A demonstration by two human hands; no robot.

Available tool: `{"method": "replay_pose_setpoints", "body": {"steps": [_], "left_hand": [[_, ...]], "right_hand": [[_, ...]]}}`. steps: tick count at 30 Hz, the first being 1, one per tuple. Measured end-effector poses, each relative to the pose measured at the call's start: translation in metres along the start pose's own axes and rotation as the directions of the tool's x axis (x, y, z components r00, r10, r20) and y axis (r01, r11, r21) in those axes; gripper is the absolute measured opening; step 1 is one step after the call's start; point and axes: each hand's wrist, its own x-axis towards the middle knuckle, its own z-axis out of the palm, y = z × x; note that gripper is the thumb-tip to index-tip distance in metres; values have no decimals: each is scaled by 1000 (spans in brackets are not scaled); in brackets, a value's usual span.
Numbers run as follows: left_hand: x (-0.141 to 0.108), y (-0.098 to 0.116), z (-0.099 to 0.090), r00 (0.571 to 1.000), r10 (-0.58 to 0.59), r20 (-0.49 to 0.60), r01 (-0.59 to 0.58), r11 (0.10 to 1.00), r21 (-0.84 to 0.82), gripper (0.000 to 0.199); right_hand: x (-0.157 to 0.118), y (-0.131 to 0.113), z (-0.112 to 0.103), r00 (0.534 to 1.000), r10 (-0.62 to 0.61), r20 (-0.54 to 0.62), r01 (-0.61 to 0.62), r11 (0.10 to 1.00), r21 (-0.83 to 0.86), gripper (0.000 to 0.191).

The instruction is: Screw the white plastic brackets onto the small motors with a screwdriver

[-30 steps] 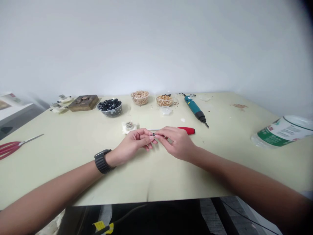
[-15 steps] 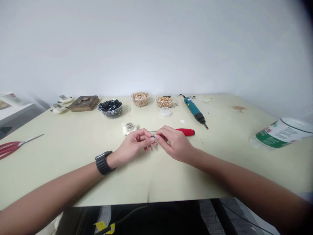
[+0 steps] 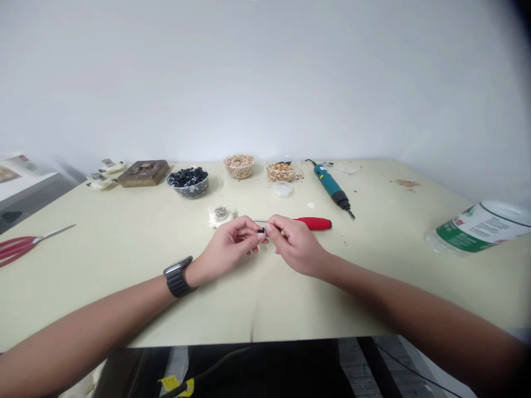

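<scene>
A small black part (image 3: 261, 230) sits between my two hands above the table. My left hand (image 3: 232, 241), with a dark watch on its wrist, pinches it between thumb and fingertips. From the other side my right hand (image 3: 295, 243) is closed in a pinch at the part's right end; whether it grips a separate tiny piece is hidden by the fingers. Just behind the hands lies a screwdriver with a red handle (image 3: 314, 223), its shaft partly covered by my fingers. Beyond my left hand rests a white part with a round metal piece (image 3: 220, 214).
Tubs of black parts (image 3: 188, 182), beige pieces (image 3: 239, 166) and brownish pieces (image 3: 280, 172) line the back. A teal electric screwdriver (image 3: 332, 186) lies right of them. Red scissors (image 3: 25, 246), a wooden-looking block (image 3: 143, 173) and a tilted plastic cup (image 3: 477, 228) are around the table.
The right hand has shifted slightly right, and its fingers have curled closer. More of the black part shows between the hands. The left hand stays nearly in place.
</scene>
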Motion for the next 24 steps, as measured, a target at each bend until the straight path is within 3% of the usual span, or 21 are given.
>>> {"method": "replay_pose_setpoints", "body": {"steps": [14, 24], "left_hand": [[-5, 5, 2, 998, 31, -46, -27, 996, 80, 38], [-5, 3, 0, 1000, 9, -22, -8, 999, 39, 41]], "right_hand": [[-4, -2, 2, 994, 54, 98, -72, 979, 190, 38], [-5, -4, 2, 991, 65, 120, -85, 982, 170, 39]]}}
